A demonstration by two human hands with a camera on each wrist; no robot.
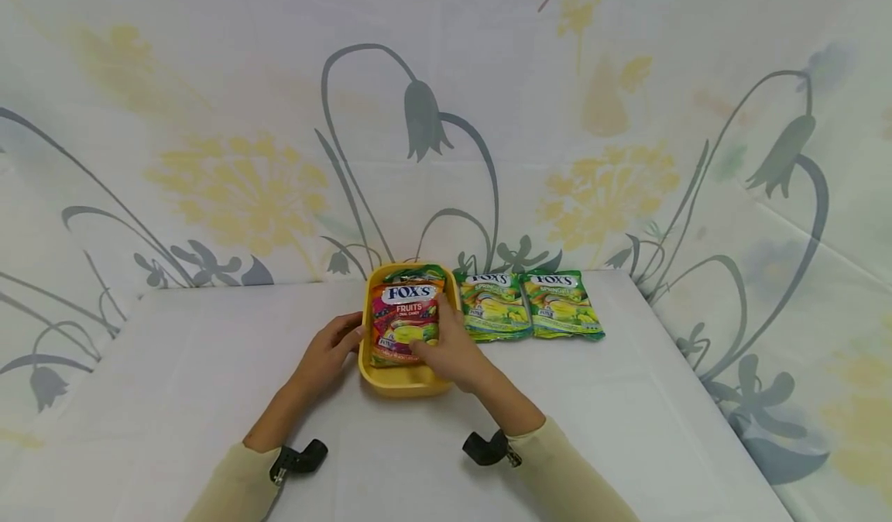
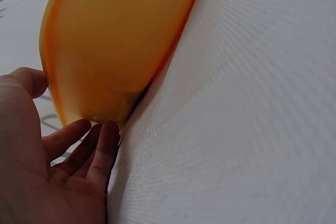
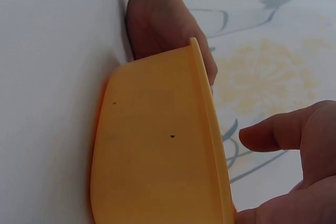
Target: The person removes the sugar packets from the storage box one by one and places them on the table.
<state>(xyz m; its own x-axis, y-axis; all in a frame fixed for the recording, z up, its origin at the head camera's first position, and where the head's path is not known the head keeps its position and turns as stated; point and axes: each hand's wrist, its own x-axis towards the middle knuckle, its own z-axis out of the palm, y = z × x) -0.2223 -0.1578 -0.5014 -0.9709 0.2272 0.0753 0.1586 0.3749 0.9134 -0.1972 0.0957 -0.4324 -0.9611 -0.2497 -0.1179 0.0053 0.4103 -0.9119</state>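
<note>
A yellow plastic tub (image 1: 399, 386) stands on the table. Inside it lies a red Fox's Fruits candy bag (image 1: 406, 314), with the green edge of another packet (image 1: 435, 273) showing behind. My left hand (image 1: 334, 345) is at the tub's left side; in the left wrist view its relaxed fingers (image 2: 107, 140) touch the outer wall (image 2: 121, 45). My right hand (image 1: 453, 348) reaches over the right rim, above the candy bag. Thumb and fingers stand apart in the right wrist view, beyond the tub's rim (image 3: 210, 124). The fingertips' contact with the bag is hidden.
Two green Fox's Springtea bags (image 1: 495, 307) (image 1: 563, 303) lie side by side, right of the tub. A white cloth with a floral print (image 1: 446, 197) rises behind the white table (image 1: 662, 406). Black wrist mounts (image 1: 303, 458) (image 1: 488, 448) jut inward from both sleeves.
</note>
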